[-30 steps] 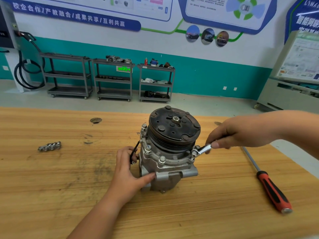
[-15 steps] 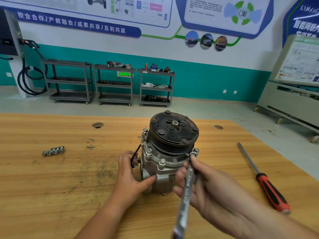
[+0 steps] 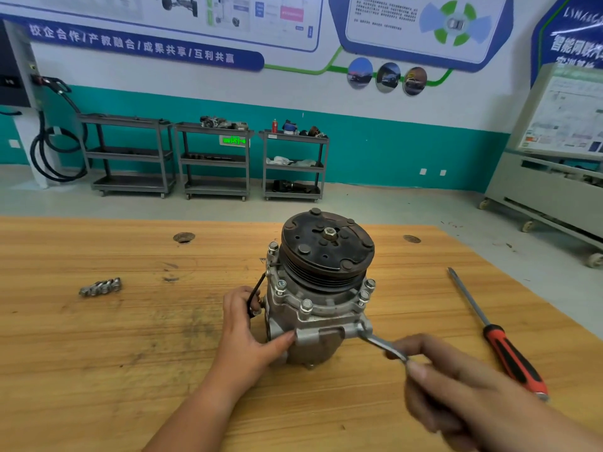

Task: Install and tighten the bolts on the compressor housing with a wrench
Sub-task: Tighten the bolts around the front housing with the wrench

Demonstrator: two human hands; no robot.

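A: Status on the compressor?
B: The compressor [image 3: 321, 298] stands upright near the middle of the wooden table [image 3: 98, 370], dark pulley [image 3: 326, 246] on top. The bolts [image 3: 306, 305] sit with washers round the housing flange just below the pulley, several in view.
A: Wrench?
B: The wrench [image 3: 380, 343] has its head against the lug at the housing's near right corner, below the flange. Its handle runs out to the near right. Can't tell whether the head is seated on a bolt there.
A: Hands?
B: The right hand [image 3: 456, 396] pinches the handle end between thumb and fingers. It's blurred, no finer detail. The left hand [image 3: 248, 327] grips the housing from the left: thumb pressed on the near face, fingers curled round the left side, beside a black wire loop [image 3: 255, 293] hanging off the housing.
A: Rest of the bench?
B: A screwdriver [image 3: 509, 357], red and black handle, lies right of the compressor, well apart, tip pointing far. A cluster of loose metal parts [image 3: 101, 286] lies to the left, also well apart. A round hole [image 3: 183, 237] sits in the table top, far left of the compressor. Beyond the table, three grey shelf carts [image 3: 215, 158] stand along the teal wall, with a black hose [image 3: 49, 154] looped at far left.
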